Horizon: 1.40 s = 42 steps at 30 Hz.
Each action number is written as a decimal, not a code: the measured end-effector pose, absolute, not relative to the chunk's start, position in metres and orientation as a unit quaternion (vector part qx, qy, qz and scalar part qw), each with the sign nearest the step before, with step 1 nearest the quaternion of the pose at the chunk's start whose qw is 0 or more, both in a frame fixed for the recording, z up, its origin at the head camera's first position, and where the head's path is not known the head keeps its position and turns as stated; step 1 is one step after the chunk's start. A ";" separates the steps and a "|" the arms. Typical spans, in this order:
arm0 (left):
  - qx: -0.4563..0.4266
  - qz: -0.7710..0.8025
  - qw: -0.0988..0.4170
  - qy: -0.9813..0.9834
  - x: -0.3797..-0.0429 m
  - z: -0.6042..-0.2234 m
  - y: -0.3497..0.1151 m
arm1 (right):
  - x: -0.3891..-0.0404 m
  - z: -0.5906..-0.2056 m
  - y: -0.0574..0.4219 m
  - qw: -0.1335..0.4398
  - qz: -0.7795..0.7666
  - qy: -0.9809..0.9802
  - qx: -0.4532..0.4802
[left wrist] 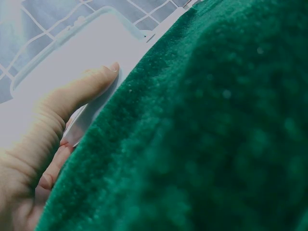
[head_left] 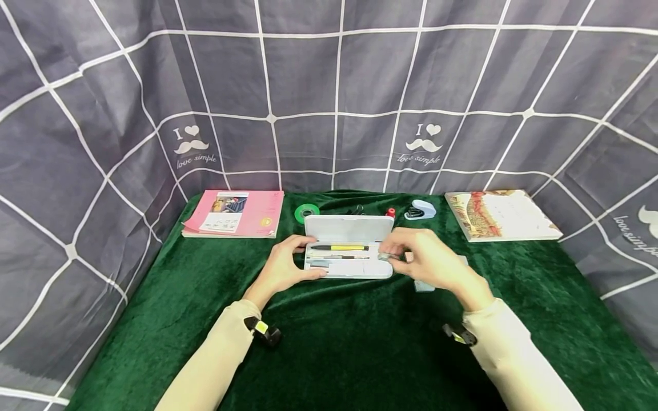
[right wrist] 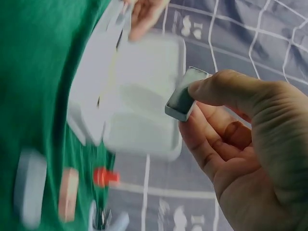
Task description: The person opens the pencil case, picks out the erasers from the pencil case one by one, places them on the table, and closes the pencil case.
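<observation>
Packing of a pencil case, judged to be at the placing step. The case (head_left: 379, 272) is laid on the green cloth (head_left: 329, 342) with its lid (head_left: 349, 228) raised at the far side; a yellow pen (head_left: 349, 248) and a slimmer pen (head_left: 350, 257) are contained in it. The case's left end is gripped by the left hand (head_left: 281, 265), the thumb being set along the near edge and the fingers round the far side. A small grey block (right wrist: 180, 102) is pinched between the thumb and fingers of the right hand (head_left: 430, 258) and is held at the case's right end; whether the case is touched by it cannot be told. Beside the right hand, a pink block (right wrist: 69, 195) and a pale blue block (right wrist: 32, 190) are seen on the cloth. For the next move, it is judged, the grey block should be lowered into the bare right end, clear of the pens, and the pinch then loosened, while the case is kept steady by the left hand.
</observation>
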<state>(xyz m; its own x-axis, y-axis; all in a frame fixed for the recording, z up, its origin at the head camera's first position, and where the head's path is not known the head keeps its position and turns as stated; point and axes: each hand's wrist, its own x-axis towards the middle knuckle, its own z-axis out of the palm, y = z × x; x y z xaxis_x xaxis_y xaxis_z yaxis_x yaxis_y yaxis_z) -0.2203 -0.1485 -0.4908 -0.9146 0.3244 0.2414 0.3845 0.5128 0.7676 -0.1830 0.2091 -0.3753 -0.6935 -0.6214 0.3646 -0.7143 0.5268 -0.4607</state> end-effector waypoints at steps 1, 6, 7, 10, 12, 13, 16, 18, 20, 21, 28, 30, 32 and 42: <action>-0.203 -0.450 0.032 -0.869 -0.220 -0.490 -0.148 | -0.179 -0.374 0.218 0.087 0.297 -0.871 0.381; -0.202 -0.447 0.030 -0.871 -0.220 -0.493 -0.150 | -0.153 -0.371 0.268 0.142 0.273 -0.879 0.366; -0.202 -0.446 0.030 -0.871 -0.220 -0.493 -0.150 | -0.146 -0.371 0.277 0.150 0.267 -0.882 0.358; -0.202 -0.444 0.032 -0.872 -0.220 -0.494 -0.151 | -0.128 -0.374 0.303 0.159 0.254 -0.896 0.328; -0.201 -0.443 0.034 -0.873 -0.220 -0.494 -0.152 | -0.115 -0.377 0.318 0.157 0.249 -0.904 0.309; -0.200 -0.443 0.035 -0.873 -0.220 -0.494 -0.153 | -0.109 -0.379 0.324 0.155 0.248 -0.908 0.302; -0.197 -0.442 0.034 -0.874 -0.220 -0.493 -0.154 | -0.093 -0.388 0.339 0.148 0.250 -0.909 0.298; -0.195 -0.442 0.034 -0.875 -0.219 -0.492 -0.155 | -0.084 -0.395 0.346 0.135 0.260 -0.907 0.301; -0.193 -0.441 0.035 -0.876 -0.219 -0.492 -0.155 | -0.075 -0.403 0.351 0.120 0.270 -0.906 0.304; -0.193 -0.441 0.036 -0.876 -0.219 -0.492 -0.156 | -0.071 -0.407 0.353 0.110 0.279 -0.904 0.303; -0.196 -0.448 0.036 -0.871 -0.221 -0.491 -0.155 | -0.046 -0.435 0.355 0.047 0.343 -0.888 0.301; -0.196 -0.448 0.035 -0.871 -0.221 -0.492 -0.154 | -0.041 -0.441 0.356 0.039 0.351 -0.886 0.301; -0.198 -0.447 0.035 -0.872 -0.221 -0.492 -0.153 | -0.038 -0.446 0.357 0.030 0.357 -0.885 0.298; -0.202 -0.450 0.033 -0.869 -0.221 -0.492 -0.148 | -0.032 -0.454 0.366 0.006 0.367 -0.883 0.293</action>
